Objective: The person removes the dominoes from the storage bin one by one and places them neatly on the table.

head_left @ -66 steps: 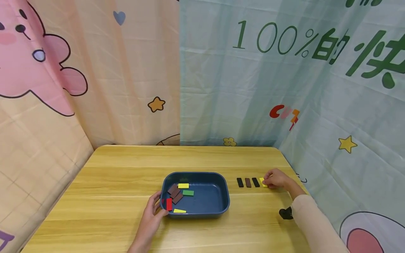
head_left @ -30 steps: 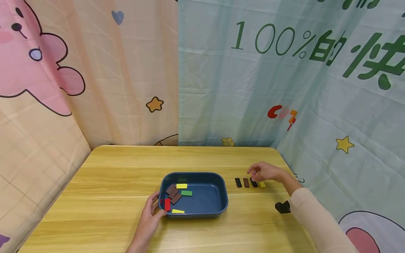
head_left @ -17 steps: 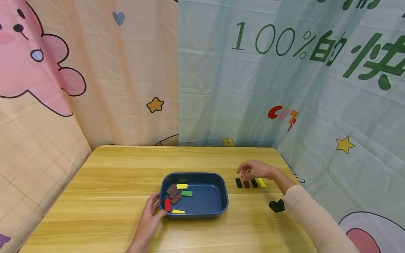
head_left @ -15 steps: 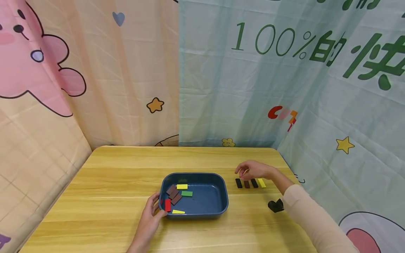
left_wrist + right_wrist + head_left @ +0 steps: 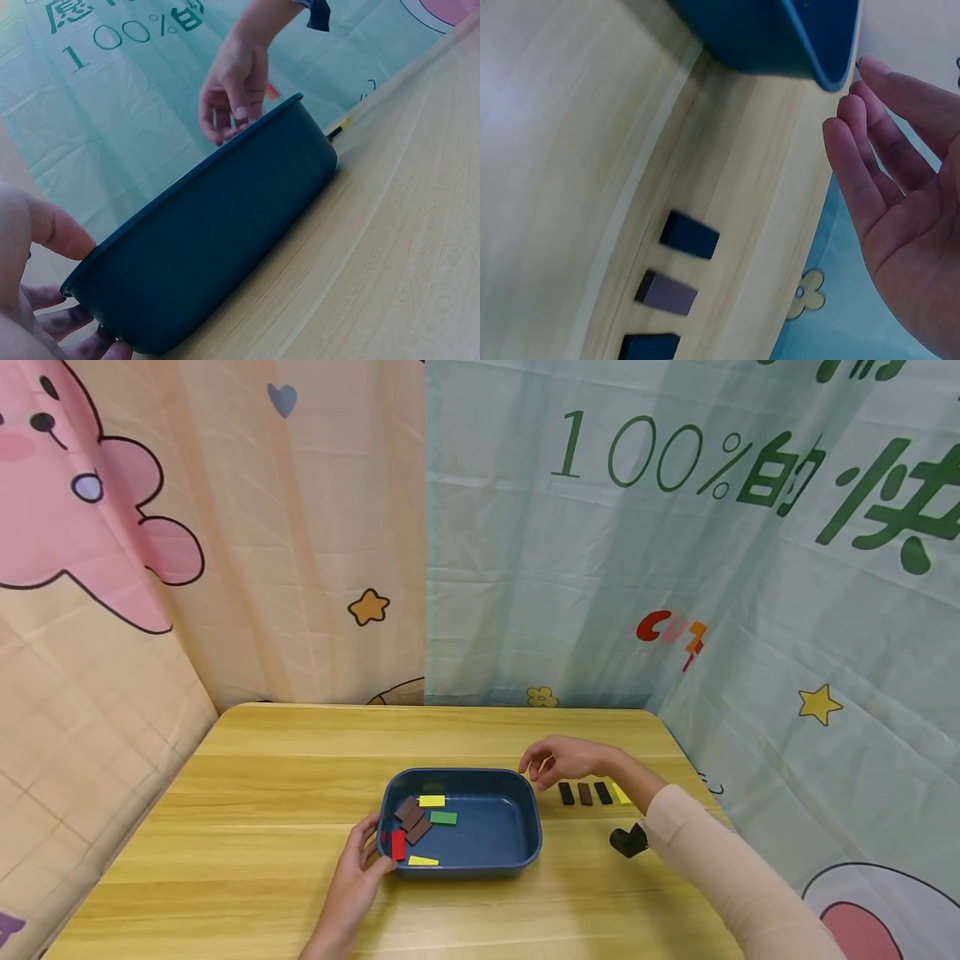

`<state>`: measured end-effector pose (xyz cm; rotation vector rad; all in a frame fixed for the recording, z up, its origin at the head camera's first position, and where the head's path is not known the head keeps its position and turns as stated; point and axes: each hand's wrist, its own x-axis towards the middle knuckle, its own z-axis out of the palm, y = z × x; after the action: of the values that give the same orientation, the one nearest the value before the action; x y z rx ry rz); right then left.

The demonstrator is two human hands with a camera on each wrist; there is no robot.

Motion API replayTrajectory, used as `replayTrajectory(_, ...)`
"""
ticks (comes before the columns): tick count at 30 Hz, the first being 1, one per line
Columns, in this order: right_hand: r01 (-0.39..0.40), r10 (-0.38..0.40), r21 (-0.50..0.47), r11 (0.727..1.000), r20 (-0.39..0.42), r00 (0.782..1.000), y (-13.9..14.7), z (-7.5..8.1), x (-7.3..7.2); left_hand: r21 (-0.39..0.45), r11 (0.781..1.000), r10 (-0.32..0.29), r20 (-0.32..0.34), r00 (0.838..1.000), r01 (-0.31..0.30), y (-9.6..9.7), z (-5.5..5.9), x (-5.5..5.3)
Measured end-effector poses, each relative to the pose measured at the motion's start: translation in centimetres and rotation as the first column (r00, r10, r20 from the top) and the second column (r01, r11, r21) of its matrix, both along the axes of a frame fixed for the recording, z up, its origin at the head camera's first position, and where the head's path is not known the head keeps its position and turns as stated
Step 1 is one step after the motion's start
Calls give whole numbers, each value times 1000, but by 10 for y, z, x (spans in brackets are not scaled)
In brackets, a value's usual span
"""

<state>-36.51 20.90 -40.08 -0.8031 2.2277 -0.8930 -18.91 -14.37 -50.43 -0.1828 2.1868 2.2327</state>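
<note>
My left hand grips the near left corner of a deep blue plastic tray. In the left wrist view, its thumb lies on the rim and its fingers against the outer wall. Inside the tray are yellow tiles, a green tile, a red tile and brown tiles, mostly at the left. My right hand hovers by the far right corner, fingers loosely bent; its palm shows nothing held. Right of the tray stand a black tile, brown tile, second black tile and yellow tile in a row.
The wooden table ends at the back against printed curtains, with another curtain at each side. A black object sits at the right sleeve's cuff, over the table.
My right hand let go of the yellow tile at the row's right end, then moved left over the row to the tray's corner. The left hand and the tray have stayed put.
</note>
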Motion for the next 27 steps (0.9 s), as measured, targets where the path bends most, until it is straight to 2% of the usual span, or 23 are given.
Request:
replayTrajectory(5, -52, 51, 7, 999, 10, 999, -23, 4, 1, -2, 1000, 6, -11, 1000, -6, 0, -1, 1)
replayTrajectory(16, -156, 155, 56, 986, 34, 987, -76, 11, 3, 2, 1000, 8, 14, 1000, -8, 0, 1, 0)
replayTrajectory(22, -264, 262, 65, 962, 33, 964, -108, 4, 2, 7, 1000, 8, 19, 1000, -8, -2, 2, 1)
replayTrajectory(27, -366, 364, 65, 928, 39, 931, -130, -5, 5, 5, 1000, -6, -1, 1000, 6, -1, -1, 0)
